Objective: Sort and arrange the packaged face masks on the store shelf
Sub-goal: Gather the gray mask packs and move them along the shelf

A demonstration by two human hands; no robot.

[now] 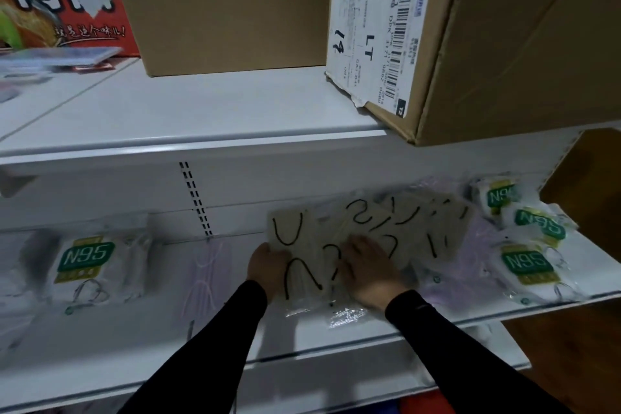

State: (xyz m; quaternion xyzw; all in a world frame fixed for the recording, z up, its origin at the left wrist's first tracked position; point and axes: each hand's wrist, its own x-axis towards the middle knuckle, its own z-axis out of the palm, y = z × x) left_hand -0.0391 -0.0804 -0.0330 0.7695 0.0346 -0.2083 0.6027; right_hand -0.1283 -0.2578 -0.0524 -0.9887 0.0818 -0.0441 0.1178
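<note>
Several beige packaged masks with black ear loops (403, 229) lie fanned out on the white middle shelf (336, 333). My left hand (267, 266) grips the left edge of the nearest beige pack (295, 245). My right hand (368, 267) rests flat on the overlapping beige packs beside it. White N95 packs with green labels (527, 262) are piled at the right end of the shelf. Another N95 pack (89, 266) lies at the left. A pale pink mask pack (208, 276) lies between it and my left hand.
On the upper shelf (201, 118) stand a plain cardboard box (228, 7), a labelled cardboard box (470, 44) overhanging the edge, and a red printed carton (67, 0). A slotted upright (195, 198) runs down the back panel. A lower shelf edge (369, 376) shows below.
</note>
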